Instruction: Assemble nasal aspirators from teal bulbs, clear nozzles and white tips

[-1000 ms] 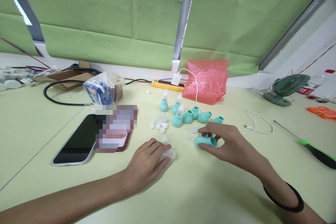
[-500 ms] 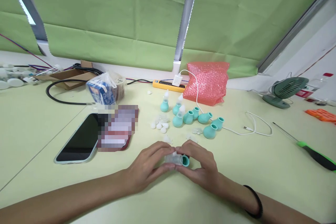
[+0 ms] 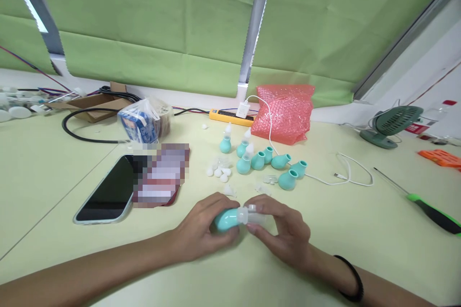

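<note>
My left hand (image 3: 198, 230) is wrapped round a teal squeeze bulb (image 3: 226, 220), whose neck points right. A clear plastic tube (image 3: 256, 218) with a small side knob sits in line with the bulb's neck and meets it; how deep it is seated I cannot tell. Thumb and fingers of my right hand (image 3: 290, 232) pinch this tube. Beyond the hands stand several loose teal bulbs (image 3: 288, 180) with open necks, and a few bulbs (image 3: 244, 164) fitted with clear tubes and white tips. Small white caps (image 3: 218, 172) and a loose clear tube (image 3: 270, 179) lie close by.
Two phones (image 3: 106, 192) lie to the left, one with a blurred screen. Behind are a plastic-wrapped package (image 3: 144, 122), a yellow power strip (image 3: 226, 116) and a pink bubble-wrap bag (image 3: 284, 115). Rightward lie a white cable (image 3: 349, 168), a screwdriver (image 3: 432, 211) and a green fan (image 3: 392, 124).
The bulb has gone from my right hand to my left, and the clear tube from left to right. Held apart in orientation before, the two now meet end to end.
</note>
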Available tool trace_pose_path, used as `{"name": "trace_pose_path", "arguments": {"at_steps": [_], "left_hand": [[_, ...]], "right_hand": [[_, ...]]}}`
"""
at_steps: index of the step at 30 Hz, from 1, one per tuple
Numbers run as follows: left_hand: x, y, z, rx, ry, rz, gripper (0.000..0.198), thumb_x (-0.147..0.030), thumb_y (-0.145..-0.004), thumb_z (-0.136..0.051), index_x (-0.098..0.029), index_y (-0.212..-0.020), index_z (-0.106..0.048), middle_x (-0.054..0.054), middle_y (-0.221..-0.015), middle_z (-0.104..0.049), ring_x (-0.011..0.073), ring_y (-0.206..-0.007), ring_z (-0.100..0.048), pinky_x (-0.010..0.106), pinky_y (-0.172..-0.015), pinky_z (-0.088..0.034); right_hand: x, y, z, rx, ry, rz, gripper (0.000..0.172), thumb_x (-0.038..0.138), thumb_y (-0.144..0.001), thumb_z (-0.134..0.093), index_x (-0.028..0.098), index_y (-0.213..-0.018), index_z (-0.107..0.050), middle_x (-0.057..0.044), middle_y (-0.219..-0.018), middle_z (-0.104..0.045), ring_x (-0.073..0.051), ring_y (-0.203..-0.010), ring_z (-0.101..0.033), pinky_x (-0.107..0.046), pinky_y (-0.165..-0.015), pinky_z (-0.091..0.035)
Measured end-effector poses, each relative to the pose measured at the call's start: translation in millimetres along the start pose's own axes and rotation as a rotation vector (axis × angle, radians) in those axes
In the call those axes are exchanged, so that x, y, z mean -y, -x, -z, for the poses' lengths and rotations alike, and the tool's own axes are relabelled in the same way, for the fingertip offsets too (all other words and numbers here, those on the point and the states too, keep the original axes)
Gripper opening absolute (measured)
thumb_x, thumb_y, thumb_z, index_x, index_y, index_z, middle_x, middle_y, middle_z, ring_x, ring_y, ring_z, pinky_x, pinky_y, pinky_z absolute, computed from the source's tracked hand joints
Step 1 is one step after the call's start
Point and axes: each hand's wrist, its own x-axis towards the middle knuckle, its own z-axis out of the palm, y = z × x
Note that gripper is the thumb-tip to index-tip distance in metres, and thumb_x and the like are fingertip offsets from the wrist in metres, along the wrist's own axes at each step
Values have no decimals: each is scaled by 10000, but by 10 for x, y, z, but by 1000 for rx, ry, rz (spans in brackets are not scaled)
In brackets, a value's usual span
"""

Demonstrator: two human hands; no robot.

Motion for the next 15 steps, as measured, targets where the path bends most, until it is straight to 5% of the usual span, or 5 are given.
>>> {"name": "trace_pose_path", "arguments": {"at_steps": [3, 7, 15], "left_hand": [[-8, 5, 41, -60, -21, 2, 237, -133, -705, -458, -148, -935, -514, 54, -783, -538, 167, -736, -505, 283, -652, -425], [-14, 16, 53, -106, 5, -44, 242, -162, -693, -504, -146, -934, -510, 42, -748, -556, 147, -663, -516, 256, -600, -428], [37, 29, 22, -167, 49, -61, 232, -237, -673, -622, -130, -873, -574, 38, -687, -615, 119, -561, -550, 218, -528, -441]], "right_hand": [[-20, -13, 76, -30, 74, -78, 278, 120, -679, -621, 210, -923, -524, -32, -740, -597, -171, -694, -586, -319, -619, -509], [-14, -19, 102, 90, 151, -150, 222, 161, -681, -626, 205, -885, -551, -20, -707, -620, -145, -631, -582, -255, -567, -491], [-69, -60, 72, 205, 126, -9, 219, 147, -694, -621, 175, -906, -576, -5, -595, -588, -111, -531, -545, -213, -491, -450]]}}
